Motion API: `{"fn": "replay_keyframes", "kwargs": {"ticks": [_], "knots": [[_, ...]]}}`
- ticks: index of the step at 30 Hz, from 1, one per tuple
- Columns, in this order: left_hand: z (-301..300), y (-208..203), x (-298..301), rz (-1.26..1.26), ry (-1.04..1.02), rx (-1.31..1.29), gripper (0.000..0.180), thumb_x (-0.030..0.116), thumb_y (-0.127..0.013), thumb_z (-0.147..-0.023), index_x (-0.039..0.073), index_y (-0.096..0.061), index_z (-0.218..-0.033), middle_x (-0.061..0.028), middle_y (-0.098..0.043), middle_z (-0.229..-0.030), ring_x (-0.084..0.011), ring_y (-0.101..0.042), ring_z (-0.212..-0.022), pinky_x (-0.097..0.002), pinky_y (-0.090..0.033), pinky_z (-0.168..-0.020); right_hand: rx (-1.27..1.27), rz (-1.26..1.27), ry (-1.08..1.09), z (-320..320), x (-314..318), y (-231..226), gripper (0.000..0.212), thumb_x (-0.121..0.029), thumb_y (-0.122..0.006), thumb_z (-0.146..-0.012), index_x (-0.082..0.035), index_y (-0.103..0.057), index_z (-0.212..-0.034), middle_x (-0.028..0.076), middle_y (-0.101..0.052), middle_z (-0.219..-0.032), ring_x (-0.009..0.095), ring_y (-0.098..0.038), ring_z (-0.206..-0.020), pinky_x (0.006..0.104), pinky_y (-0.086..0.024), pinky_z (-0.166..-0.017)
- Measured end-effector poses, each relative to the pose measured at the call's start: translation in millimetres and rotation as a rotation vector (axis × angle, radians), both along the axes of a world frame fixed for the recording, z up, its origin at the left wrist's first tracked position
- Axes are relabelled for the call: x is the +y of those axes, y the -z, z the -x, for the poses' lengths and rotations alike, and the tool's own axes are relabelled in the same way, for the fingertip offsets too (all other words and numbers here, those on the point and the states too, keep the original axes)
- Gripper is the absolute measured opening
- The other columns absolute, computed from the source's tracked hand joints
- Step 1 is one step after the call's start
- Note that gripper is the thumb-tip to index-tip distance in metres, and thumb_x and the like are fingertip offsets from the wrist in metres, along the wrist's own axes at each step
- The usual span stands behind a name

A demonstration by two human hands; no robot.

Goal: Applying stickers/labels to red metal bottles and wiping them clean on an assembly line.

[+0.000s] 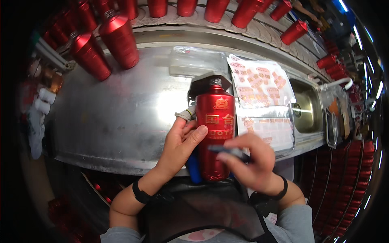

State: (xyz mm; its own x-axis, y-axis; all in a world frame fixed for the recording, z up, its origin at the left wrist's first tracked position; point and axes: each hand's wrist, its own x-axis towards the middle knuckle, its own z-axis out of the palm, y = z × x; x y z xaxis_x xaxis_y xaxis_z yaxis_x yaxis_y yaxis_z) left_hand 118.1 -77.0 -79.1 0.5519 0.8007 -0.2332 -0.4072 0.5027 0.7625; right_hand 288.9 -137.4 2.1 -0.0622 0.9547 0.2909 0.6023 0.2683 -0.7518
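Note:
A shiny red bottle with gold print lies before me, its dark neck pointing away and resting at a black angular stand. Along its left side my left hand is closed, thumb on the front and a pale cover on one fingertip. My right hand pinches a slim dark tool over the bottle's lower half. Motion blurs the tool, so I cannot tell its kind or whether it touches the bottle. Something blue shows under the bottle's left edge.
Sheets of red and gold stickers lie to the right, beside a sink with a white tap. A clear shallow tray sits behind. Two red bottles stand at the back left; several more line a conveyor.

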Motion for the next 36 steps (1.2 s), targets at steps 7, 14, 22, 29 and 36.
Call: {"fn": "replay_keyframes", "kwargs": {"ticks": [7, 14, 22, 29, 36], "knots": [[-13.1, -2.0, -2.3, -0.092, -0.048, 0.163, 0.067, 0.022, -0.071, -0.091, 0.002, -0.035, -0.145, -0.0162, -0.055, -0.132, -0.0193, -0.055, -0.12, -0.0336, -0.041, -0.104, 0.51, 0.451, 0.454, -63.6, -10.6, 60.7, 0.021, -0.006, -0.073, -0.087, -0.001, -0.055, -0.097, 0.003, -0.062, -0.086, 0.004, -0.057, -0.075, 0.0201, -0.047, -0.065], [-7.2, -8.9, -3.7, -0.074, -0.067, 0.189, 0.068, 0.018, -0.068, -0.093, 0.002, -0.031, -0.148, -0.0172, -0.057, -0.13, -0.019, -0.056, -0.119, -0.032, -0.044, -0.101, 0.586, 0.224, 0.303, -20.0, 15.6, 33.1, 0.02, -0.004, -0.072, -0.087, -0.002, -0.055, -0.097, 0.001, -0.06, -0.081, 0.003, -0.055, -0.07, 0.0195, -0.045, -0.059], [-10.9, 2.6, -4.1, -0.529, -0.26, 0.449, 0.071, 0.019, -0.071, -0.089, 0.001, -0.035, -0.147, -0.0245, -0.041, -0.146, -0.0282, -0.044, -0.133, -0.0407, -0.03, -0.112, 0.811, 0.202, 0.366, -37.6, 10.3, 43.7, 0.019, -0.002, -0.07, -0.088, -0.001, -0.054, -0.097, 0.004, -0.063, -0.084, 0.005, -0.059, -0.072, 0.0206, -0.048, -0.062], [-12.1, -26.0, 3.9, -1.312, -0.104, 1.027, 0.041, 0.041, -0.059, -0.092, 0.018, -0.069, -0.125, -0.0319, -0.029, -0.152, -0.049, -0.031, -0.138, -0.0654, -0.015, -0.11, 0.792, 0.254, 0.407, -65.8, 6.4, 69.5, 0.019, -0.001, -0.069, -0.088, -0.001, -0.053, -0.098, 0.004, -0.062, -0.086, 0.005, -0.058, -0.074, 0.0202, -0.048, -0.065], [-22.0, -43.3, 13.2, -1.501, -0.002, 1.158, 0.03, 0.044, -0.063, -0.088, 0.02, -0.076, -0.101, -0.0233, -0.033, -0.154, -0.051, -0.027, -0.14, -0.0696, -0.01, -0.109, 0.84, 0.275, 0.366, -53.1, 0.9, 55.4, 0.02, 0.0, -0.068, -0.089, -0.001, -0.052, -0.1, 0.005, -0.062, -0.091, 0.006, -0.058, -0.08, 0.0207, -0.048, -0.07]]}}
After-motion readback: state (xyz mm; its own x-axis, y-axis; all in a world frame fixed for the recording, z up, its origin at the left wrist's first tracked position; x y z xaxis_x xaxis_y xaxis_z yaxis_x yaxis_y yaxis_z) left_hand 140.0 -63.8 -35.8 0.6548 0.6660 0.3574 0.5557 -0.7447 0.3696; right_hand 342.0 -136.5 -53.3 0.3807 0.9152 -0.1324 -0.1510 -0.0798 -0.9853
